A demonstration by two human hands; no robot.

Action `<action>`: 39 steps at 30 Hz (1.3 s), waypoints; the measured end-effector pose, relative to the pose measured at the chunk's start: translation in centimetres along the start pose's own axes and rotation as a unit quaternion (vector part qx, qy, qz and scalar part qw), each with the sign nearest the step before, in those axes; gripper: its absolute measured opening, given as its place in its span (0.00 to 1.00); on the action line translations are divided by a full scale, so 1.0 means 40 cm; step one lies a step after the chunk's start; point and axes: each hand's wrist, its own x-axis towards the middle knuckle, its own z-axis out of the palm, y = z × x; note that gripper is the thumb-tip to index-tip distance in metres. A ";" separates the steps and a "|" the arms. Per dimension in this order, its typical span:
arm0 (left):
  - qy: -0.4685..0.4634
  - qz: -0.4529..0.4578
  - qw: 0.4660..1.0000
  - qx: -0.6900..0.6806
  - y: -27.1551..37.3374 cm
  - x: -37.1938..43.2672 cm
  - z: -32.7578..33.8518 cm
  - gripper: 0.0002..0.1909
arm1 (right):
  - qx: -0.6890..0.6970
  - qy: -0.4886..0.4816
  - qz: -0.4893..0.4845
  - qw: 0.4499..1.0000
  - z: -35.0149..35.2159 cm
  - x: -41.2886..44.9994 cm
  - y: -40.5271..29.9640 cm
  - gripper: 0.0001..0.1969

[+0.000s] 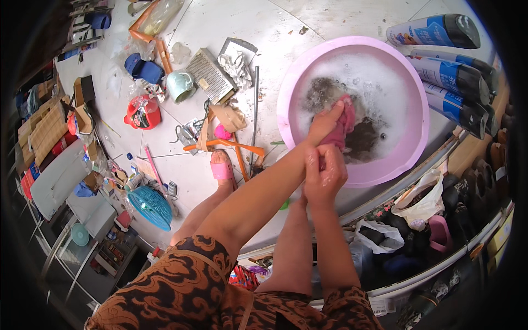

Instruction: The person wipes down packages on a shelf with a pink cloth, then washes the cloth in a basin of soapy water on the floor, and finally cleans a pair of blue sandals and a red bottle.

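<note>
A wet pink cloth [345, 119] is bunched and stretched between my two hands above a pink plastic basin [416, 136]. My left hand [326, 123] grips its upper part, with the thumb along the fabric. Closer to my body, my right hand [328, 171] is closed around the lower end, near the basin's rim, and has suds on its fingers. White foam [383, 74] covers much of the water in the basin. Murky grey-brown water [363, 138] shows through beneath the cloth.
Several blue-and-white bottles [433, 31] lie right of the basin. A shoe rack [412, 247] stands at lower right. Left on the tiled floor are a red plastic jug [142, 111], a pale green mug [180, 86], a perforated metal panel [210, 74] and a blue plastic basket [149, 208].
</note>
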 end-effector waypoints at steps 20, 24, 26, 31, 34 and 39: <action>0.028 0.036 0.950 0.310 0.068 -0.046 -0.012 0.34 | 0.032 0.149 0.259 0.954 -0.059 0.078 0.556 0.24; -0.001 -0.054 0.932 0.359 0.082 -0.032 -0.051 0.43 | -0.192 -0.153 0.194 0.950 -0.028 0.068 0.497 0.22; -0.007 -0.040 0.941 0.337 0.047 -0.021 -0.011 0.43 | -0.227 0.019 0.326 0.917 -0.029 0.051 0.576 0.21; -0.030 -0.084 0.989 0.121 -0.026 0.063 -0.119 0.43 | 0.197 0.003 0.176 0.964 0.030 0.024 0.201 0.12; -0.089 -0.117 0.989 -0.007 0.006 0.010 -0.025 0.40 | 0.143 -0.030 0.053 0.988 -0.035 -0.032 0.067 0.05; -0.106 -0.084 0.991 0.002 0.039 -0.051 0.027 0.27 | 0.045 -0.024 0.014 0.999 -0.023 0.007 -0.034 0.09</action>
